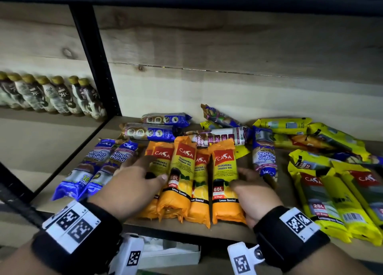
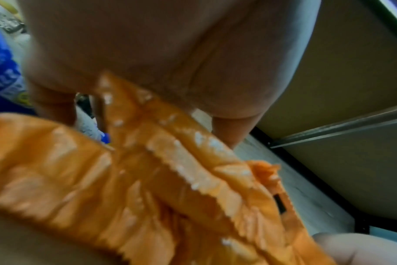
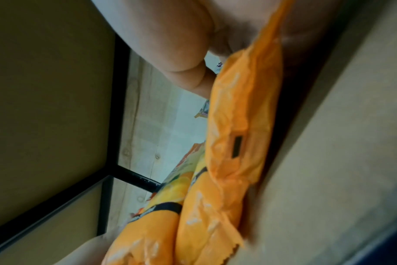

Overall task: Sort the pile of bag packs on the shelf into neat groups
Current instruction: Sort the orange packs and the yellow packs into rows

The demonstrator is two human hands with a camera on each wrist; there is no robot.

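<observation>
Several orange CASA garbage bag packs [image 1: 182,177] lie side by side on the shelf board [image 1: 228,233], ends toward me. My left hand [image 1: 153,169] lies flat over the leftmost packs, fingers spread, thumb touching the second pack. My right hand [image 1: 240,179] grips the rightmost orange pack [image 1: 224,171], thumb on top and fingers down its right side. In the left wrist view the palm [image 2: 161,53] hovers on the packs' crimped ends [image 2: 193,170]. In the right wrist view the thumb [image 3: 177,53] presses the orange pack [image 3: 243,125].
Two blue Singlet Handle packs [image 1: 97,167] lie left of the orange group, another [image 1: 264,156] to its right. Purple packs [image 1: 153,131] and a drawstring pack [image 1: 217,139] sit behind. Yellow packs [image 1: 331,202] fill the right. A black post [image 1: 97,67] separates bottles [image 1: 51,96].
</observation>
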